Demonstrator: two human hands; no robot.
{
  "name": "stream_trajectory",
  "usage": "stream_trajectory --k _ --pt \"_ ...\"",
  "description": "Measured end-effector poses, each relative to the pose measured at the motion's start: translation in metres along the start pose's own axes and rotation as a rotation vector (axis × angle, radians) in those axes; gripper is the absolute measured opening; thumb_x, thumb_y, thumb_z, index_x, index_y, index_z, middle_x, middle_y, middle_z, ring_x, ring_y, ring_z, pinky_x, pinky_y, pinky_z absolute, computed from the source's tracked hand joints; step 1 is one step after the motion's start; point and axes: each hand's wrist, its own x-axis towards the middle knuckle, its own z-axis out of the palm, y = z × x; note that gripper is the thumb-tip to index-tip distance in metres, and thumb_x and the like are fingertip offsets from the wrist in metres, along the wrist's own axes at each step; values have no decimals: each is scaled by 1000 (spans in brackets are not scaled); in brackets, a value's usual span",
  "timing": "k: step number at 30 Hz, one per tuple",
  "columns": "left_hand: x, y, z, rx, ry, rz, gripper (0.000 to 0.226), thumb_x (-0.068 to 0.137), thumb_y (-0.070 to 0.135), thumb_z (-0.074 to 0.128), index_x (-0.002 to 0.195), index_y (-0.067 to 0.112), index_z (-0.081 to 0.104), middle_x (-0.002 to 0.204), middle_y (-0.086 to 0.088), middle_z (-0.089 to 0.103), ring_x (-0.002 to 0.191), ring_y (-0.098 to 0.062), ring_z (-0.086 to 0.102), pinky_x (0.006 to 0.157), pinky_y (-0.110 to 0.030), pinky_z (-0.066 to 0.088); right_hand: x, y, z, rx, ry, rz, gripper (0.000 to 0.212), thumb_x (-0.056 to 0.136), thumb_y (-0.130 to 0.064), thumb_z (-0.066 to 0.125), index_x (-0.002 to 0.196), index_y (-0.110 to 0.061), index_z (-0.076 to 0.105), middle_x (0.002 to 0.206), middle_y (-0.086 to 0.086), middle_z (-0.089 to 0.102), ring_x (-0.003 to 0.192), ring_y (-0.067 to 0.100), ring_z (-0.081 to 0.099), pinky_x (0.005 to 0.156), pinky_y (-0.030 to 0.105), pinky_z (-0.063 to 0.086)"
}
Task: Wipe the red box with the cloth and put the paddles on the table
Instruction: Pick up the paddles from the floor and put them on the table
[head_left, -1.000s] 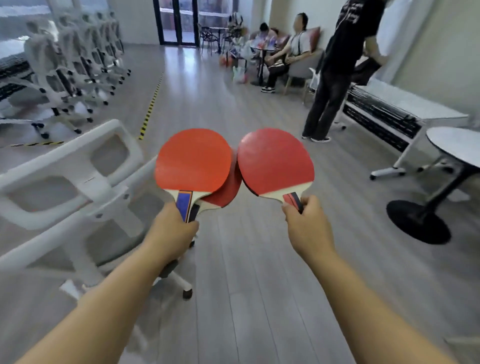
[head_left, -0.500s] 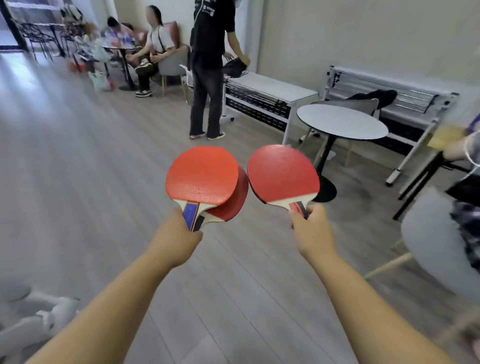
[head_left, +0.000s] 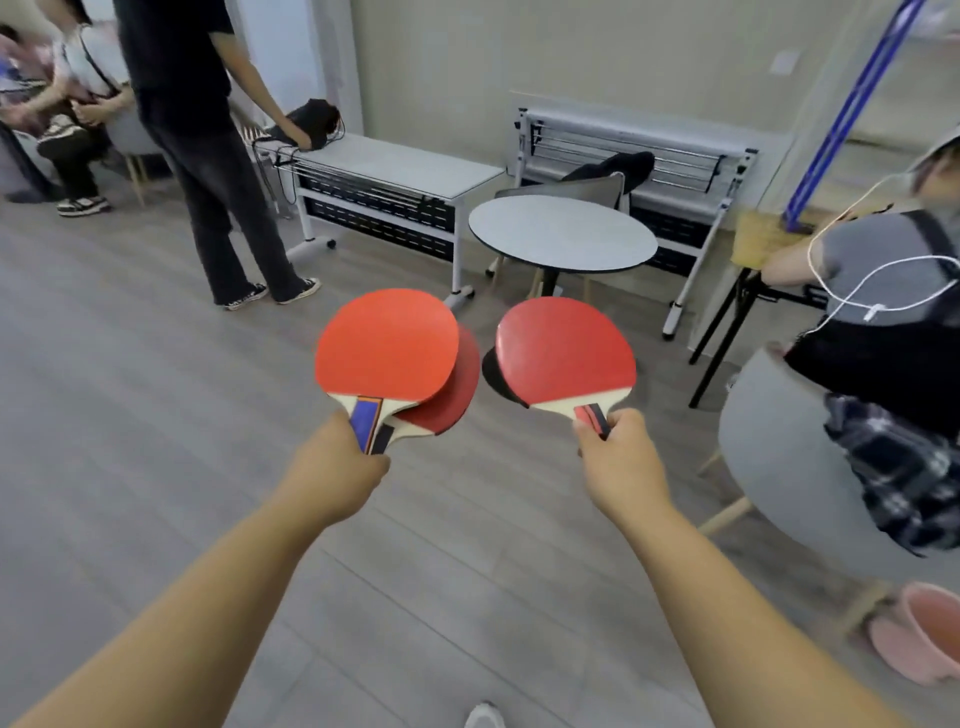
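Fingers: clamped round paddles (head_left: 387, 353) in left hand (head_left: 337, 467) and right hand (head_left: 618, 462).
Grouping: stacked pairs, likely sparing another trip.
Desk (head_left: 561, 234): stood ahead, probable destination.

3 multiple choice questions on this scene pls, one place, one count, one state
1. The round table stands: A. ahead, beyond the paddles B. under the left arm C. behind the camera
2. Paddles in the left hand: A. one B. two C. four
3. The right hand is: A. open B. gripping a paddle handle C. holding a cloth
1 A, it shows past both red blades. 2 B, a second red blade peeks from behind the first. 3 B, it closes round the handle.
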Motion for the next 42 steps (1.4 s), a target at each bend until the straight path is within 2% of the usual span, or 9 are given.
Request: stream_trajectory --k 3,7,12,15,21,26,33,36,42 --pt "72 27 16 -9 -17 -1 24 76 10 62 80 19 40 85 -16 65 76 -37 64 72 -45 55 74 -10 8 -25 17 19 28 95 -36 49 103 -11 42 92 8 61 86 31 59 70 35 42" --pt "154 55 26 -15 -28 -5 24 76 10 62 80 18 41 85 -16 66 72 -34 62 73 -45 55 158 -32 17 -54 17 36 26 96 -35 47 101 -11 38 78 -1 53 82 30 56 69 36 42" --pt "247 74 31 -39 -51 -16 22 78 9 61 81 17 41 81 -16 66 67 -33 61 69 -44 54 246 -54 47 -60 21 71 29 96 -37 46 103 -10 40 81 4 57 80 30 59 69 38 44" --pt "312 80 28 -50 -81 -17 19 79 8 60 86 12 44 83 -20 66 58 -30 58 59 -36 51 297 -68 72 -56 25 80 30 96 -38 46 103 -10 41 81 5 58 75 28 57 65 36 43" --pt "452 94 22 -50 -130 24 24 75 9 61 93 5 46 82 -21 65 76 -38 67 62 -46 55 396 -104 123 -53 71 124 30 96 -38 47 105 -10 41 79 -1 54 75 24 55 62 32 38" --pt "546 118 21 11 -206 52 20 77 8 60 92 4 47 79 -18 67 54 -27 58 51 -29 47 466 -130 147 -54 109 162 26 97 -36 46 102 -11 38 78 -4 50 73 20 51 61 32 35" --pt "652 153 52 17 -308 63 16 77 5 60 88 3 48 74 -17 66 53 -27 57 49 -28 47 559 -124 170 -58 153 247 34 96 -39 46 103 -7 42 93 8 63 83 29 59 67 35 41" --pt "697 169 72 42 -336 83 14 76 5 60 86 3 51 67 -13 66 48 -25 56 48 -26 45 606 -116 176 -61 170 259 35 96 -42 46 102 -8 42 94 8 64 82 28 59 61 33 38" --pt "792 207 120 63 -409 71 19 74 5 60 92 1 53 69 -13 66 50 -26 58 52 -32 50 720 -100 186 -49 156 301 36 96 -43 45 104 -8 41 92 7 62 86 30 60 66 34 41"
